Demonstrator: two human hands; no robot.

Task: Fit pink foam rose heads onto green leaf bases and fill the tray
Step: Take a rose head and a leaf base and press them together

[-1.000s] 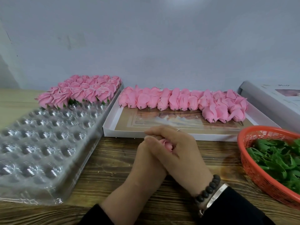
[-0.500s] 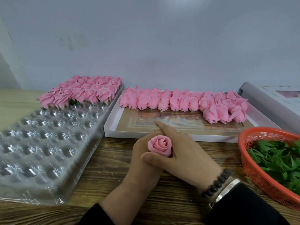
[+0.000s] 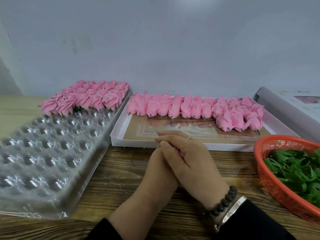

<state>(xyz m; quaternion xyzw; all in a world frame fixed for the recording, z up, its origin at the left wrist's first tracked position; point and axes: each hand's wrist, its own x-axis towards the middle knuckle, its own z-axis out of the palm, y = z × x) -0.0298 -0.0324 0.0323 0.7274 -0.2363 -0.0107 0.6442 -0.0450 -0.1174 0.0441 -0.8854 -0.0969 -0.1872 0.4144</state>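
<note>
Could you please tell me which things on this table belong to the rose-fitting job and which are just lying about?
Part of the job:
- clear plastic tray, finished roses at its far end
- loose rose heads in the white box lid
- green leaf bases in the orange basket
- rose clasped between left hand and right hand

Lying about:
- white box, far right

Both hands meet over the wooden surface (image 3: 121,179), the right hand (image 3: 190,158) cupped over the left hand (image 3: 155,168), a sliver of pink rose (image 3: 180,152) showing between them. A clear tray (image 3: 52,153) lies left, its far rows filled with finished roses (image 3: 86,97). Loose rose heads (image 3: 190,106) line a white box (image 3: 131,142); an orange basket (image 3: 270,181) holds green leaf bases (image 3: 294,168).
</note>
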